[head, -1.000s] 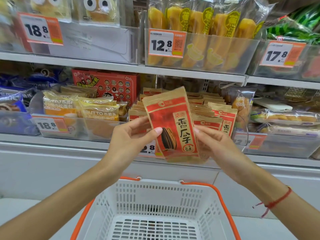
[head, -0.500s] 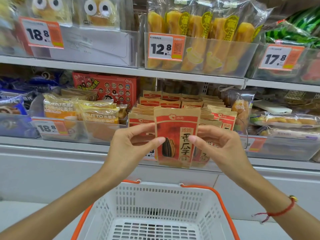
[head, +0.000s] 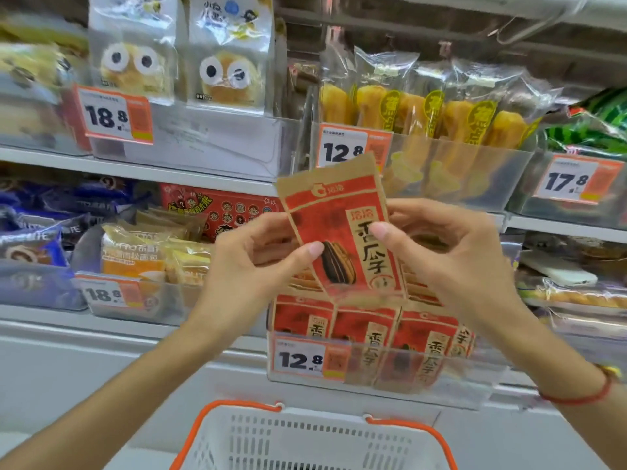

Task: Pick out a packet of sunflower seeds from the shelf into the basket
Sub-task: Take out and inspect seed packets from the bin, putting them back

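Both hands (head: 258,266) (head: 451,259) pinching seed packet (head: 339,232), above basket (head: 305,439)

yellow bread sticks (head: 424,110), owl-eyed buns (head: 132,66)

white shop shelves (head: 190,171); orange price tags (head: 117,115); clear bins (head: 458,171)
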{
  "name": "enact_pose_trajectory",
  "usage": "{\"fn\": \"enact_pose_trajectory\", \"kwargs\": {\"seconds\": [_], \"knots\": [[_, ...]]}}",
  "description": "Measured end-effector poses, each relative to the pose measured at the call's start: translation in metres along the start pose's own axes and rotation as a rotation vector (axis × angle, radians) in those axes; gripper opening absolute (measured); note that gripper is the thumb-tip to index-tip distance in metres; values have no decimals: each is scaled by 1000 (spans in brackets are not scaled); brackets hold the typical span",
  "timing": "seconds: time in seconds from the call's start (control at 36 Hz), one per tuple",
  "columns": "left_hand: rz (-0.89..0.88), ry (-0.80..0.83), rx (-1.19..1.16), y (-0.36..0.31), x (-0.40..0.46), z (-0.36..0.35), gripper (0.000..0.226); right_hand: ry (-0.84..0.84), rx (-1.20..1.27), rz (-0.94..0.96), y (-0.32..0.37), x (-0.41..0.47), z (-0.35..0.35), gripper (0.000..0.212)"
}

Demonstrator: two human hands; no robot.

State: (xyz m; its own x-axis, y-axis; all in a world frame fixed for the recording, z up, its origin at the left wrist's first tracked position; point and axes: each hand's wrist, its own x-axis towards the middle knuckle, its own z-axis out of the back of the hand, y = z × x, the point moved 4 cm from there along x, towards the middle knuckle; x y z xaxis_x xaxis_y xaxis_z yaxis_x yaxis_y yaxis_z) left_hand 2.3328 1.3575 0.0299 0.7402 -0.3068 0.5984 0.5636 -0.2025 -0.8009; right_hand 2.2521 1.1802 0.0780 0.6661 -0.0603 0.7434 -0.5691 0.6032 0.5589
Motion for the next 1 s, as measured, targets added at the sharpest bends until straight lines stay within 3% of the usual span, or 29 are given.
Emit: {"fn": "enact_pose_trajectory", "kwargs": {"seconds": [0.17, 0.36, 0.5, 0.61, 0.75, 0.86, 1.0], "knots": [[22, -117, -19, 33, 38, 16, 31, 39, -289, 203, -20, 50, -28, 24], [55, -175, 379, 86, 60, 41, 30, 169, -590, 351, -62, 68, -57, 24], [77, -147, 610, 99, 70, 44, 28, 293, -573, 175, -103, 73, -68, 23], [111, -14, 706, 111, 77, 38, 30, 336, -533, -36, -132, 73, -71, 15], [65, 54, 753, 118, 86, 32, 17, 541, -593, -285, -163, 69, -79, 22], [1, 53, 829, 118, 92, 31, 14, 446, -601, -192, -163, 71, -78, 20], [-62, 210, 986, 115, 98, 29, 27, 357, -555, -119, -161, 72, -79, 5]]}}
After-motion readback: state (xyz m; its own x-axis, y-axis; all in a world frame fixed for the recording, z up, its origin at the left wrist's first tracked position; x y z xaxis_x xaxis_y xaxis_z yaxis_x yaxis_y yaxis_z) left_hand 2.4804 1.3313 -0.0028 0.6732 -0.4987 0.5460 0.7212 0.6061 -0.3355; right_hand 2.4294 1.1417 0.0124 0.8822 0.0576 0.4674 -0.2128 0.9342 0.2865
